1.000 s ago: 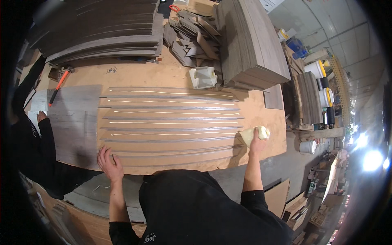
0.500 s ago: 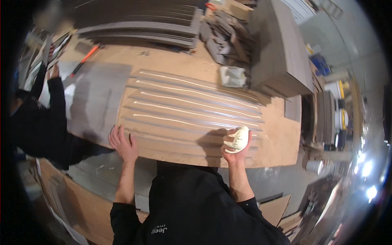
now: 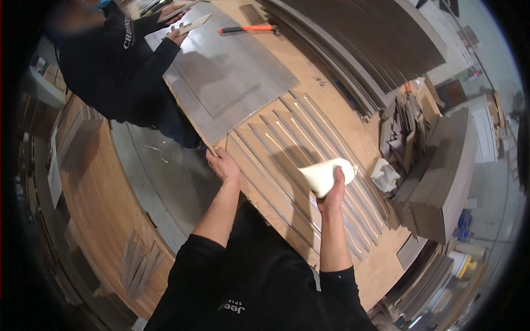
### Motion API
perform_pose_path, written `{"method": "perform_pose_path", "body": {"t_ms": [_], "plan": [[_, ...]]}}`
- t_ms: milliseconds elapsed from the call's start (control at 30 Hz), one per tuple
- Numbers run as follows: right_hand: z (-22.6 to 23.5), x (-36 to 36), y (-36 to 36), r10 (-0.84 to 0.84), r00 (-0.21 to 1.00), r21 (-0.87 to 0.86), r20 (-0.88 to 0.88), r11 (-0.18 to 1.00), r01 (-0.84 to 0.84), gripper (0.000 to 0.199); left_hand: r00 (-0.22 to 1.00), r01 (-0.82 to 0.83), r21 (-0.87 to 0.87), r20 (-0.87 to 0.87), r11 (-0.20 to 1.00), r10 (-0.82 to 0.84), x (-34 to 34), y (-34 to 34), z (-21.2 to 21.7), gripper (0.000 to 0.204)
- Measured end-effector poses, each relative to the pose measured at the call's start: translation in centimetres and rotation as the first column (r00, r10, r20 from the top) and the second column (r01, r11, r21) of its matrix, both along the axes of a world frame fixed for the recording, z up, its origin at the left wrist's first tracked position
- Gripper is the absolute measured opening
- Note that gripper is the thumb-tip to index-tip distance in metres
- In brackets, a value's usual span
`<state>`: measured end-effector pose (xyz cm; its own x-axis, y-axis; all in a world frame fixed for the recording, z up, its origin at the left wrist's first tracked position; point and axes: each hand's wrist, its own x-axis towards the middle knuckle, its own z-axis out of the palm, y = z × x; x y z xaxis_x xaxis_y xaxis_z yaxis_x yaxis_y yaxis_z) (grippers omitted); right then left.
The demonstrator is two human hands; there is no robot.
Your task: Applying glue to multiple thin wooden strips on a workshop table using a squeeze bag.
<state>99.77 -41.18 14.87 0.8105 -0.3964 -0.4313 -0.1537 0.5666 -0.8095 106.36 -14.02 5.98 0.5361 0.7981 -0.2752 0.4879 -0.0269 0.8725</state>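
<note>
My right hand [image 3: 333,194] is wrapped round a soft, cream-coloured squeeze bag [image 3: 324,175], with the thumb on top. It is raised over long, thin grey strips [image 3: 271,185] laid side by side on the brown tabletop [image 3: 397,255]. Thin pale beads of a glue-like paste [image 3: 294,138] run along several of the farther strips, while the strips nearest me look bare. At the table's near edge rests my left hand [image 3: 223,165], fingers extended and partly hidden, close to the strips' left ends. It appears to hold nothing.
Beyond my left hand lies a grey sheet [image 3: 232,77] with an orange-and-black hammer [image 3: 248,29] past it. A co-worker [image 3: 118,71] holds flat pieces there. Stacked grey panels [image 3: 441,171], scraps [image 3: 400,127] and a crumpled white wad [image 3: 385,175] stand right. A wooden bench [image 3: 105,204] is left.
My view has swung left, so the table appears turned. The bag in my right hand has tipped sideways and now shows its length. My left hand has come to the table edge, fingers less spread.
</note>
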Motion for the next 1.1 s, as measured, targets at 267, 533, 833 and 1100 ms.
{"method": "perform_pose_path", "body": {"t_ms": [267,533,833,1100], "plan": [[1.4,7.9,8.3,0.234,0.97,-0.582,0.065,0.799,-0.153,0.028,0.998,0.005,0.16,-0.068,0.987,0.006,-0.4,-1.2,1.3,0.059],[1.3,11.6,12.2,0.345,0.935,-0.584,0.081,0.776,-0.236,0.025,0.998,-0.018,0.055,-0.061,0.998,0.021,-0.2,-1.1,2.9,0.06],[1.1,8.6,9.9,0.243,0.968,-0.645,0.061,0.75,-0.148,0.022,0.993,-0.029,-0.04,-0.115,0.999,0.024,0.4,-0.9,2.6,0.065],[1.3,1.1,4.6,0.122,0.992,-0.677,0.019,0.732,-0.077,0.023,0.993,-0.015,-0.001,-0.117,1.0,0.015,0.3,-1.0,2.1,0.066]]}}
